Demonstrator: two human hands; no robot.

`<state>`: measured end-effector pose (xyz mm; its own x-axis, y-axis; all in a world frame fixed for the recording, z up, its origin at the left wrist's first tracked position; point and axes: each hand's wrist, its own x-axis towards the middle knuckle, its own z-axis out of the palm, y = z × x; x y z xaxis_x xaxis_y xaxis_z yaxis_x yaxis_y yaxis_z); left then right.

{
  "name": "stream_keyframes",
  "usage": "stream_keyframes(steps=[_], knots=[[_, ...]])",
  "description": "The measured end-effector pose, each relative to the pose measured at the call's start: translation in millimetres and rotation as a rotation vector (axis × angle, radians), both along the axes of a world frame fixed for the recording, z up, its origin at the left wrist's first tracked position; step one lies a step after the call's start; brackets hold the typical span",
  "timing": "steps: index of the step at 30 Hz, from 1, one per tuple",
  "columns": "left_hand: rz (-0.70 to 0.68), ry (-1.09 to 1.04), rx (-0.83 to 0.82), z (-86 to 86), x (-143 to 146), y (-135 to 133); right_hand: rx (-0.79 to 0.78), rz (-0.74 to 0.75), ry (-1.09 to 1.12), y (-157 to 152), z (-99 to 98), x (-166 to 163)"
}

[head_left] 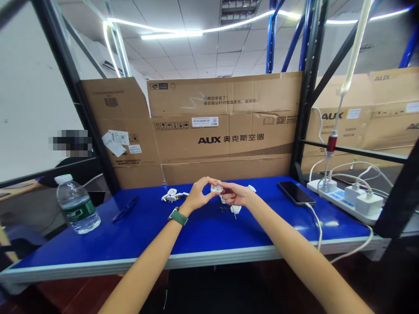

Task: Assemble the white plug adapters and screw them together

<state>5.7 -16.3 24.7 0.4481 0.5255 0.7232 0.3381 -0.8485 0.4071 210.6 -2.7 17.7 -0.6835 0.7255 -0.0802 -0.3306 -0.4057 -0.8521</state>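
Hidden: lower edge of a small, rounded white plastic piece (216,189), partly covered by fingers; details on its face too small to read.
Hard to make out: a thin grey metal rod (234,213) sticking down below the right hand (238,194); upper end lost among the curled fingers, so what it belongs to I cannot tell.
Partly covered: loose white plastic parts (235,209) below and behind the right hand.
Cut off: both forearms, at the bottom of the view.
Small white piece: up between the two hands, above the blue-topped counter (131,242), at the fingertips of both.
Left hand (198,192): thumb and forefinger curved into a ring, closed on the piece's left side; green-banded wristwatch (178,216) at the wrist.
Right hand: forefinger and thumb meeting the piece's right side, gripping there as far as I can see; remaining fingers folded inward.
Under the hands: tiny dark bits (224,209) on the counter, just beside the white parts; too small to identify.
Left of the hands: a jumbled cluster of white plastic pieces (173,195), near the left wrist.
Right side: black flat phone (296,193), white cable attached, well apart from the hands.
Far left: clear plastic water bottle (77,207), green label, white cap.
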Motion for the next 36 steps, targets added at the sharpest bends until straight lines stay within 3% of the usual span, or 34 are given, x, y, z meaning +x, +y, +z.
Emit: stream_keyframes(steps=[7,22,36], knots=[[0.008,0.005,0.009,-0.8,0,2,0.079,0.024,0.061,4,-6.0,0],[-0.021,-0.015,0.11,-4.8,0,7,0.064,-0.016,0.06,8,-9.5,-2],[0.039,-0.016,-0.02,-4.9,1,8,0.11,-0.085,0.019,12,-13.6,-2]])
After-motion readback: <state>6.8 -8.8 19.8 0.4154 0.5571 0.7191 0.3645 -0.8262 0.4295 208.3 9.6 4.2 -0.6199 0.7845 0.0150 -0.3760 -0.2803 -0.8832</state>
